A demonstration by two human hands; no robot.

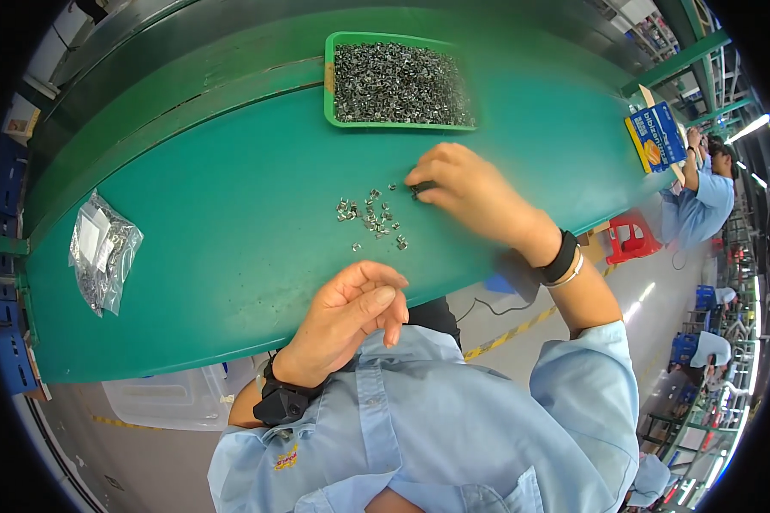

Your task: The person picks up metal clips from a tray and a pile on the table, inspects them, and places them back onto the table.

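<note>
A loose scatter of small shiny metal clips (373,214) lies on the green tabletop (231,248). At the right edge of the scatter, my right hand (466,188) reaches down, thumb and fingers drawn together at the table surface. Something small and dark shows under those fingertips, but its kind is unclear. Closer to me, by the table's front edge, my left hand (351,312) is held with its fingers curled in and the thumb laid against them. Whatever it may hold is hidden. Beyond both hands sits a green tray (328,94) heaped with many similar metal pieces.
On the left of the table lies a clear plastic bag (104,255) of small parts. A blue and yellow box (656,137) stands at the far right. Below are a red stool (631,238) and a translucent bin (167,398). A co-worker (701,201) sits at right.
</note>
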